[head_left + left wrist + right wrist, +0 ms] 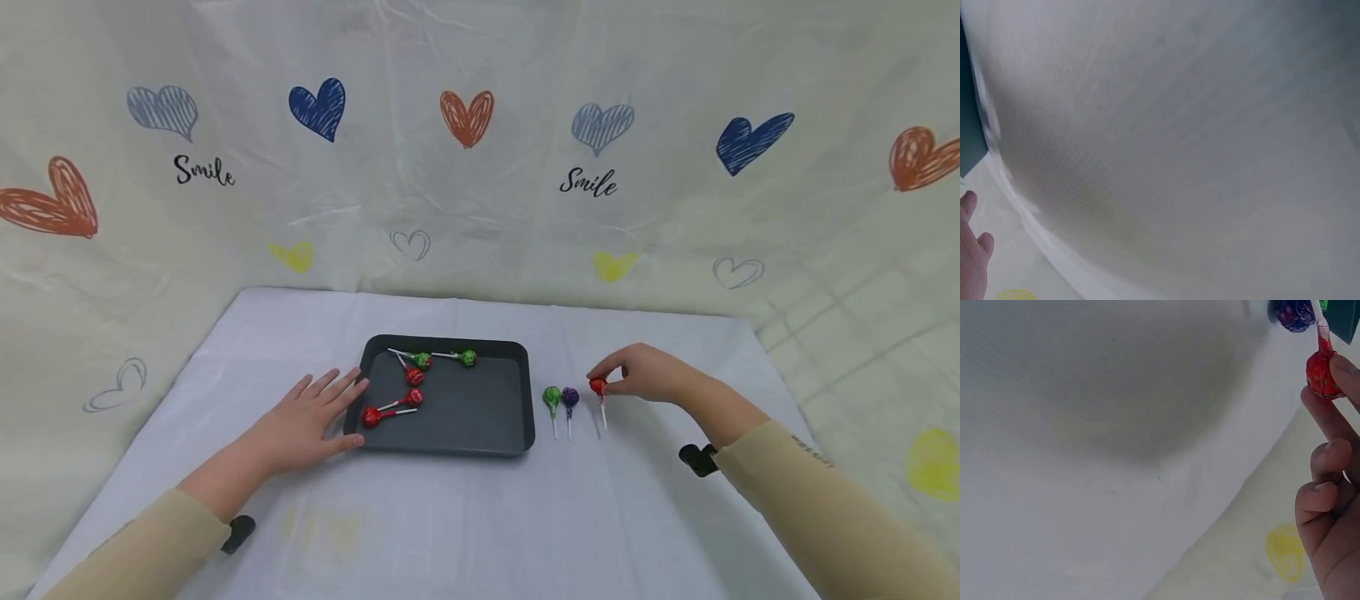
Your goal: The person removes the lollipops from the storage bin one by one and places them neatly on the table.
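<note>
Between thumb and fingertips my right hand (651,373) pinches a red lollipop (1322,376) by its head, its white stick pointing down toward the cloth in the head view. Just left of it a purple lollipop (570,397) and a green lollipop (552,397) lie side by side, sticks toward me. My left hand (303,423) is spread flat at the left edge of a dark grey tray (465,417), fingertips at its rim. Inside the tray are red lollipops (371,417) on the left and green lollipops (468,358) along the back.
A white cloth (465,525) covers the table. Behind it hangs a pale sheet (525,225) printed with hearts and the word Smile. Black straps with small devices (697,460) show at both sleeves.
</note>
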{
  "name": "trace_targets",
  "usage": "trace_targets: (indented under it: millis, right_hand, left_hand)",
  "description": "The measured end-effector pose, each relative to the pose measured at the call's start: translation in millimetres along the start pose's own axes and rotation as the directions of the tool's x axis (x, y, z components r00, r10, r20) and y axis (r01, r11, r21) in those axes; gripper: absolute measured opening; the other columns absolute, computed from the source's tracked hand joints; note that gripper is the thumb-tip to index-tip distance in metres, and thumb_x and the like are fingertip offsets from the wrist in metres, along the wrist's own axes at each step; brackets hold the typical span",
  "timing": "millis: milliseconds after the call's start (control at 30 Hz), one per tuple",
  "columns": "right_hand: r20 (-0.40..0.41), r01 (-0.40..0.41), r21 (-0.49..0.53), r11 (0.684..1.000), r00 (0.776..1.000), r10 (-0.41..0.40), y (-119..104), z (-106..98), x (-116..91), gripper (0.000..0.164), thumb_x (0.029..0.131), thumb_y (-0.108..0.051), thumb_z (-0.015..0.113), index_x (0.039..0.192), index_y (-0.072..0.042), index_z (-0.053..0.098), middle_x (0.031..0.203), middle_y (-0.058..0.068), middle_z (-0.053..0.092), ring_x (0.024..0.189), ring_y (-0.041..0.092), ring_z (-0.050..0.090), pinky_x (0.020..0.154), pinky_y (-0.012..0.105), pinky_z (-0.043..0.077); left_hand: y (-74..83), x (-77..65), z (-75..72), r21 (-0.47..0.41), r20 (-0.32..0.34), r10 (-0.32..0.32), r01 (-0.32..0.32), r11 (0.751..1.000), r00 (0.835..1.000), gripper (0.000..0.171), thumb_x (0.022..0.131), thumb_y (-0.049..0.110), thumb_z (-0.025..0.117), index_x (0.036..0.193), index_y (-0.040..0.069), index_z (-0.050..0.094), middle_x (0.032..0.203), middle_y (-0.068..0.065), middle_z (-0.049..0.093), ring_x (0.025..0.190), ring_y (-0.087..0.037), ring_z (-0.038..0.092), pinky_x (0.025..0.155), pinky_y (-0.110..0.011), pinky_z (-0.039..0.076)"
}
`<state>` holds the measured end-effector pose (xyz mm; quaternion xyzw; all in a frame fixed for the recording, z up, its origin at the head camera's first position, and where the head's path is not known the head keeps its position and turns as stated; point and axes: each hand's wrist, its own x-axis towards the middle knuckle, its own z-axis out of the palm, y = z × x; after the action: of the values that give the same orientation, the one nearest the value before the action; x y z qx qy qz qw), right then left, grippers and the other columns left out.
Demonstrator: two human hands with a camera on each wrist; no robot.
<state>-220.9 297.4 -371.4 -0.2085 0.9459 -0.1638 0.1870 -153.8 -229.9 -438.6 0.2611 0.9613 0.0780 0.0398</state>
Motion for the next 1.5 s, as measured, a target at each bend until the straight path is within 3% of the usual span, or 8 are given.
trace_targets:
  millis: [167, 500, 800, 1133, 1500]
  right_hand:
    - [0.044, -0.023, 0.002, 1.0, 0.999, 0.023, 6, 12, 8, 0.027, 0.091, -0.016, 0.072, 0.117, -0.017, 0.075, 0.112, 0.0, 0.071, 0.115, 0.032, 0.059, 0.094, 0.049, 0.051]
    - [0.053, -0.023, -0.006, 1.0, 0.998, 0.023, 7, 26, 18, 0.025, 0.091, -0.015, 0.072, 0.116, -0.014, 0.074, 0.107, -0.001, 0.071, 0.108, 0.026, 0.061, 0.096, 0.049, 0.05]
    - [0.031, -0.028, -0.01, 1.0, 0.999, 0.028, 3, 30, 21, 0.025, 0.092, -0.018, 0.072, 0.117, -0.017, 0.074, 0.113, 0.0, 0.07, 0.11, 0.027, 0.06, 0.096, 0.048, 0.051]
    - [0.019, -0.061, 0.017, 0.998, 0.998, 0.06, 7, 19, 22, 0.031, 0.092, -0.023, 0.071, 0.123, -0.02, 0.071, 0.121, 0.003, 0.068, 0.104, 0.025, 0.059, 0.087, 0.041, 0.056]
    - [-0.002, 0.028, 0.018, 0.999, 1.0, -0.028, -20, -1, 35, 0.036, 0.09, -0.026, 0.075, 0.124, -0.015, 0.071, 0.122, 0.008, 0.069, 0.104, 0.024, 0.062, 0.082, 0.037, 0.056]
  left_hand:
    - [-2.5, -0.3, 1.7, 0.003, -0.016, 0.007, -0.007, 1.0, 1.0, 0.088, 0.089, 0.068, 0.056, 0.157, 0.018, 0.03, 0.163, -0.007, 0.024, 0.147, -0.04, 0.021, 0.115, -0.065, 0.015]
    - [-2.4, -0.3, 3.2, -0.01, -0.047, 0.03, -0.03, 0.999, 0.998, 0.088, 0.088, 0.069, 0.056, 0.156, 0.019, 0.032, 0.163, -0.007, 0.026, 0.146, -0.041, 0.023, 0.114, -0.066, 0.016]
    - [-2.4, -0.8, 2.9, 0.009, -0.034, 0.019, -0.018, 1.0, 0.999, 0.088, 0.089, 0.07, 0.054, 0.157, 0.02, 0.03, 0.163, -0.006, 0.024, 0.147, -0.04, 0.022, 0.114, -0.066, 0.016]
    - [0.8, -1.1, -3.1, 0.024, 0.013, -0.007, 0.007, 1.0, 1.0, 0.088, 0.09, 0.067, 0.055, 0.158, 0.018, 0.028, 0.164, -0.007, 0.022, 0.148, -0.039, 0.02, 0.116, -0.064, 0.014]
    - [-3.2, -0.8, 4.0, 0.023, -0.025, 0.009, -0.008, 1.0, 1.0, 0.088, 0.089, 0.071, 0.052, 0.158, 0.022, 0.027, 0.164, -0.005, 0.023, 0.147, -0.038, 0.021, 0.115, -0.065, 0.016]
